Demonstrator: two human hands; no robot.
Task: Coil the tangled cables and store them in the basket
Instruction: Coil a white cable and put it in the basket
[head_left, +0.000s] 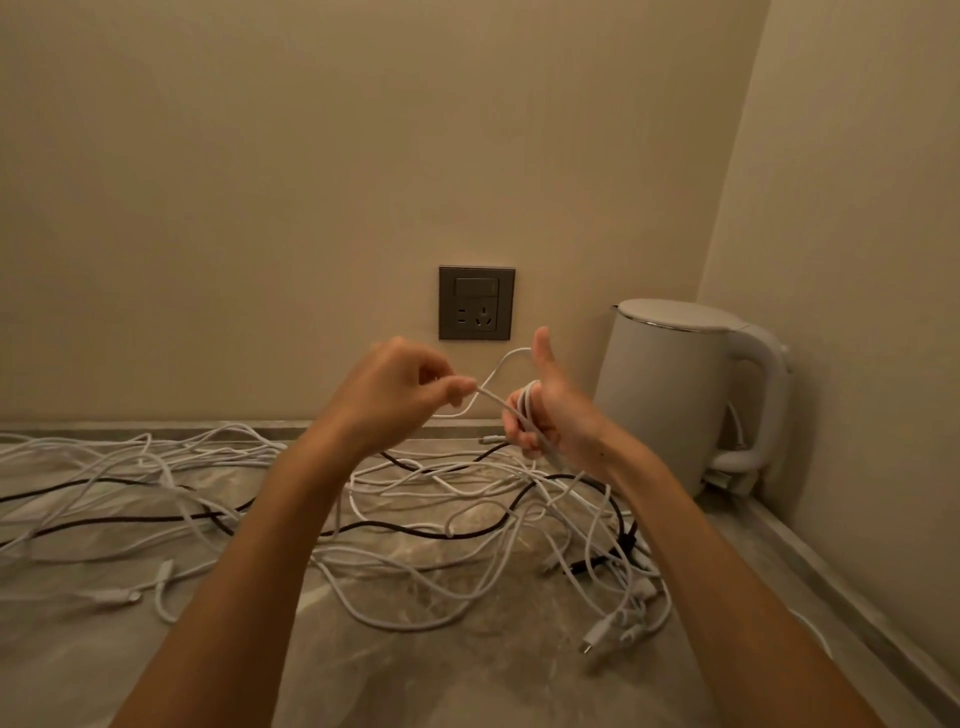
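Note:
A tangle of white and dark cables (415, 519) sprawls over the marble counter (467, 675). Both hands are raised above it in front of the wall. My right hand (545, 410) grips a few loops of a white cable (506, 361) wound round its fingers, thumb up. My left hand (400, 389) pinches the same cable a short way to the left, and the cable arcs between the two hands. From the right hand the cable drops down into the tangle. Several plug ends (613, 629) lie at the front right. No basket is in view.
A white electric kettle (691, 395) stands on its base in the back right corner. A dark wall socket (476, 303) sits on the wall behind the hands. Walls close the counter at the back and on the right.

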